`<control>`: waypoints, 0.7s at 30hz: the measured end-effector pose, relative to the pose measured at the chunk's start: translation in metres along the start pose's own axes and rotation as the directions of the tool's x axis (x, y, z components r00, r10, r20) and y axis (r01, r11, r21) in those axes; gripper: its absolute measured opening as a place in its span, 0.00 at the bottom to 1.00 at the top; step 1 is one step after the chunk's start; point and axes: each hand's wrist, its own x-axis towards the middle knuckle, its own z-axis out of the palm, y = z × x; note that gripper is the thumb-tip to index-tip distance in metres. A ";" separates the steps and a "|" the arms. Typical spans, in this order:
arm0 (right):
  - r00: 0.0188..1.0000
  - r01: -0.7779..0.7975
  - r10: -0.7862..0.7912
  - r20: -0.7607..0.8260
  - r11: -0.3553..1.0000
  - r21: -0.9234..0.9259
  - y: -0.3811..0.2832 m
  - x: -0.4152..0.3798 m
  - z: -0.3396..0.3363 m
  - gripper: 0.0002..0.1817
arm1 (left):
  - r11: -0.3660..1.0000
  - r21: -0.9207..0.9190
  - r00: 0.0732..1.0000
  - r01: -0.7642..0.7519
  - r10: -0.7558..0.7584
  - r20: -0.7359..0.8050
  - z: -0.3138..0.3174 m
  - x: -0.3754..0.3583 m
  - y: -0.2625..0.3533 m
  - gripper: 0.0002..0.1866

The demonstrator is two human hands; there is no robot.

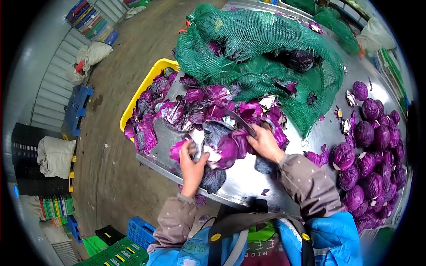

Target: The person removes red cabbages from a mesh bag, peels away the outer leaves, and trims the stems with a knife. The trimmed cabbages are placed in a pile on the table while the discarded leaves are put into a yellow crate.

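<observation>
My right hand (265,142) is wrapped round a knife (240,122), whose dark blade points up and left over the leaves. My left hand (192,163) has its fingers curled on a red cabbage leaf (176,150), slightly blurred, with the thumb toward a red cabbage (225,153). That cabbage lies between both hands, with a pale cut patch on its left side. Dark outer leaves (214,179) lie below it near the table edge. Loose purple leaves (195,108) are heaped just beyond my hands.
A green mesh sack (262,40) with cabbages inside lies across the far side of the metal table (239,188). Trimmed cabbages (372,185) are piled at the right. A yellow crate (133,104) full of leaves stands at the table's left edge. Crates (141,230) stand on the floor.
</observation>
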 end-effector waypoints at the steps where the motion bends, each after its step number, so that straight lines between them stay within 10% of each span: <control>1: 0.992 -0.094 0.091 0.092 0.995 0.020 -0.001 -0.010 -0.002 0.14 | 0.970 0.223 0.994 -0.100 0.088 0.061 0.002 -0.008 -0.006 0.42; 6: 0.953 -0.234 0.254 0.163 0.964 -0.129 -0.007 -0.046 -0.023 0.17 | 0.884 0.250 0.886 -0.395 0.295 0.357 0.019 -0.022 0.016 0.55; 9: 0.994 0.038 -0.063 -0.090 0.967 -0.252 -0.025 -0.059 -0.033 0.20 | 0.873 0.217 0.851 -0.437 0.323 0.414 0.028 -0.017 0.020 0.58; 21: 0.987 0.130 -0.146 -0.060 0.969 -0.209 -0.057 -0.071 -0.009 0.24 | 0.744 0.503 0.898 -0.440 0.385 0.215 0.067 -0.021 0.036 0.51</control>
